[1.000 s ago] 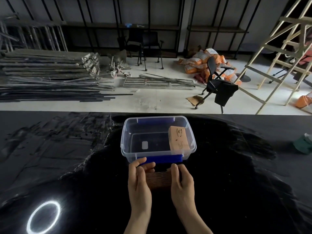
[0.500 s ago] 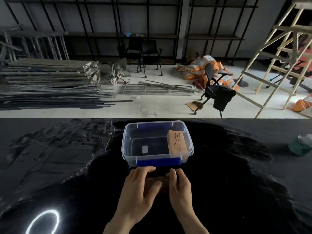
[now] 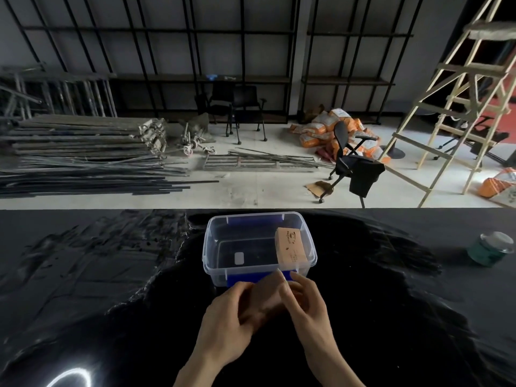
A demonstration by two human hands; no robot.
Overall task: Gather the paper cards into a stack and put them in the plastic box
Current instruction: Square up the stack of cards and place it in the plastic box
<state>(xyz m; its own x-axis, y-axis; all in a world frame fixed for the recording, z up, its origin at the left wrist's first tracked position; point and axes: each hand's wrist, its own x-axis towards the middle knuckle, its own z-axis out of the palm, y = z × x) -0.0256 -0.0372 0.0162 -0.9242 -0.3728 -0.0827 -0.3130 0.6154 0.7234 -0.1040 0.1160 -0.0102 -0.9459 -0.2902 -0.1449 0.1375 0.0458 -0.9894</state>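
Note:
A clear plastic box [image 3: 207, 247] with blue latches stands on the black table, right in front of my hands. Inside it, a brown stack of paper cards [image 3: 290, 248] leans against the right wall. My left hand [image 3: 231, 319] and my right hand [image 3: 307, 305] are pressed together just below the box's near wall, fingers curled around a second stack of cards [image 3: 297, 295]. Only a thin brown sliver of that stack shows between my fingers; the rest is hidden.
A green jar [image 3: 490, 248] with a clear lid stands at the table's right. A ring light reflection [image 3: 69, 377] glares at the lower left. The table's far edge [image 3: 111, 209] runs just behind the box, with a cluttered floor beyond.
My hands have closed in over the card stack, covering its ribbed top, and moved slightly toward the box. My left hand has rolled over it from the left.

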